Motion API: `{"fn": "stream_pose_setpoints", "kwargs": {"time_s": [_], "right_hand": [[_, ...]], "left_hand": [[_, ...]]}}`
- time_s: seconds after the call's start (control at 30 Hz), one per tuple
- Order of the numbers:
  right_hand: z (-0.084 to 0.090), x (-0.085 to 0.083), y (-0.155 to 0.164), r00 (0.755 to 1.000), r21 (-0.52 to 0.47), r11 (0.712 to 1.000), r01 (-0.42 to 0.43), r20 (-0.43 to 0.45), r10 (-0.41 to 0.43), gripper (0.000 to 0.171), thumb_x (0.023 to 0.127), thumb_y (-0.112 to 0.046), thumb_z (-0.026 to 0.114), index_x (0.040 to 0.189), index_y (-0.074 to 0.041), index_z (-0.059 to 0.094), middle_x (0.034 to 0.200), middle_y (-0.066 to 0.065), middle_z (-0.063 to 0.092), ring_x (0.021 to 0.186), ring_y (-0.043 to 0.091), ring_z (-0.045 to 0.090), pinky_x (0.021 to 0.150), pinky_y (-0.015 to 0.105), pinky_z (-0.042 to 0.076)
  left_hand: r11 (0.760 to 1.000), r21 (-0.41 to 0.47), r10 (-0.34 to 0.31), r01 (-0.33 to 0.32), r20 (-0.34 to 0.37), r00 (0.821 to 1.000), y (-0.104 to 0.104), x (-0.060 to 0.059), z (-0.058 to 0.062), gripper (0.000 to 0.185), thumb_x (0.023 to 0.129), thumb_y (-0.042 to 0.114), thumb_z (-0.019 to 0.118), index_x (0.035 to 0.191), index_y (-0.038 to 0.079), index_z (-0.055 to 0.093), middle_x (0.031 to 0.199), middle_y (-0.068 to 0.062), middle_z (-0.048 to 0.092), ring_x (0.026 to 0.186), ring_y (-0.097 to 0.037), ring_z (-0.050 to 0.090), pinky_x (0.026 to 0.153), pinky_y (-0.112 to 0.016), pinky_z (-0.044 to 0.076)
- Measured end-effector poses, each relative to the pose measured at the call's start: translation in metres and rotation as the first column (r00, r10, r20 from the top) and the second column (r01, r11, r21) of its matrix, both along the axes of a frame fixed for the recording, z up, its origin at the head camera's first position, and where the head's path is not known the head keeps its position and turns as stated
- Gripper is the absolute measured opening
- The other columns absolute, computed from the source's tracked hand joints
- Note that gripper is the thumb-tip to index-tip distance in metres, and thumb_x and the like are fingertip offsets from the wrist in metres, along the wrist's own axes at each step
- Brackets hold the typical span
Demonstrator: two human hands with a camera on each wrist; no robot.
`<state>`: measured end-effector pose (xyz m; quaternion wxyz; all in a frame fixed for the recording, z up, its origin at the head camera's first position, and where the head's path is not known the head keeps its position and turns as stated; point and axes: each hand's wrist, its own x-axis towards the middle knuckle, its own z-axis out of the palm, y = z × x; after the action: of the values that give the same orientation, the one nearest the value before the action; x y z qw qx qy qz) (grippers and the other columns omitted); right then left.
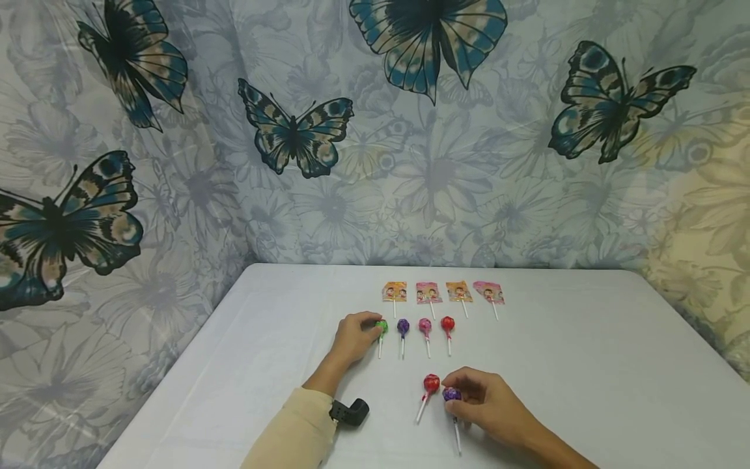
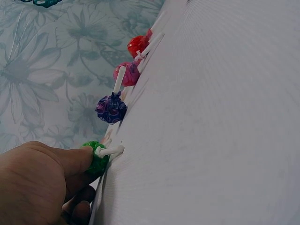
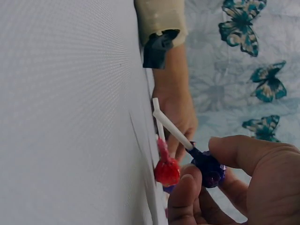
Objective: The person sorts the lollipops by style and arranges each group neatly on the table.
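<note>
Head view: your right hand (image 1: 489,404) pinches the purple lollipop (image 1: 451,394) just beside the near red lollipop (image 1: 431,383); a careless move could knock that one askew. Your left hand (image 1: 353,337) touches the green lollipop (image 1: 382,326) at the row's left end.

Left wrist: fingertips (image 2: 79,159) press the green lollipop's (image 2: 97,158) head, thumb unseen; pushing could roll it into the purple neighbour (image 2: 111,108).

Right wrist: thumb and curled fingers (image 3: 185,197) grip the purple head (image 3: 208,168), stick lifted; a loose pinch could drop it.
</note>
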<state>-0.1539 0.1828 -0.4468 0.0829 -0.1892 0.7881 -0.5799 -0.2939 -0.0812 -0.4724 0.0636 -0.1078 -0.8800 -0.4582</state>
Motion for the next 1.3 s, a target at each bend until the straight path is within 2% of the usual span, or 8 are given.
{"fn": "stream_pose_setpoints", "kwargs": {"time_s": [0.27, 0.5, 0.73, 0.93, 1.3], "right_hand": [[0.0, 0.0, 0.001, 0.998, 0.023, 0.999, 0.042, -0.057, -0.04, 0.028, 0.086, -0.01, 0.073, 0.11, 0.003, 0.065, 0.097, 0.011, 0.064, 0.073, 0.016, 0.06, 0.059, 0.027, 0.053], [0.001, -0.002, 0.004, 0.988, 0.003, 0.997, 0.078, -0.133, -0.077, 0.028, 0.085, -0.008, 0.073, 0.11, 0.002, 0.066, 0.102, 0.011, 0.065, 0.077, 0.018, 0.062, 0.065, 0.026, 0.054], [0.005, -0.004, 0.009, 0.968, 0.022, 0.985, 0.173, -0.186, -0.166, 0.03, 0.083, -0.007, 0.075, 0.11, 0.003, 0.066, 0.096, 0.005, 0.067, 0.078, 0.017, 0.062, 0.07, 0.026, 0.055], [0.006, -0.009, 0.015, 0.939, 0.049, 0.963, 0.266, -0.239, -0.248, 0.028, 0.081, -0.003, 0.076, 0.107, 0.001, 0.068, 0.093, 0.0, 0.069, 0.078, 0.015, 0.064, 0.069, 0.026, 0.055], [0.007, -0.025, 0.031, 0.917, 0.057, 0.937, 0.344, -0.235, -0.322, 0.031, 0.082, -0.002, 0.075, 0.112, 0.002, 0.067, 0.102, 0.008, 0.069, 0.084, 0.016, 0.067, 0.071, 0.024, 0.055]], "left_hand": [[1.0, 0.0, -0.002, 0.002, -0.002, 1.0, 0.0, 0.0, 0.0, 0.023, 0.087, 0.01, 0.072, 0.11, 0.009, 0.072, 0.115, -0.006, 0.067, 0.12, -0.029, 0.053, 0.103, -0.045, 0.038], [1.0, -0.001, 0.005, -0.005, -0.003, 1.0, -0.001, 0.001, 0.001, 0.023, 0.086, 0.01, 0.073, 0.109, 0.009, 0.072, 0.112, -0.005, 0.068, 0.118, -0.029, 0.055, 0.103, -0.045, 0.038], [1.0, 0.002, -0.008, 0.008, 0.002, 1.0, 0.0, 0.001, 0.0, 0.024, 0.087, 0.011, 0.072, 0.11, 0.009, 0.072, 0.114, -0.005, 0.067, 0.12, -0.028, 0.054, 0.103, -0.044, 0.038], [1.0, -0.006, -0.007, 0.007, -0.005, 1.0, 0.001, 0.001, 0.001, 0.022, 0.087, 0.011, 0.072, 0.109, 0.009, 0.073, 0.113, -0.005, 0.067, 0.119, -0.028, 0.054, 0.102, -0.044, 0.039], [1.0, -0.007, -0.006, 0.006, -0.013, 1.0, 0.0, 0.001, 0.001, 0.021, 0.086, 0.012, 0.073, 0.107, 0.01, 0.073, 0.11, -0.004, 0.068, 0.117, -0.028, 0.055, 0.101, -0.045, 0.04]]}}
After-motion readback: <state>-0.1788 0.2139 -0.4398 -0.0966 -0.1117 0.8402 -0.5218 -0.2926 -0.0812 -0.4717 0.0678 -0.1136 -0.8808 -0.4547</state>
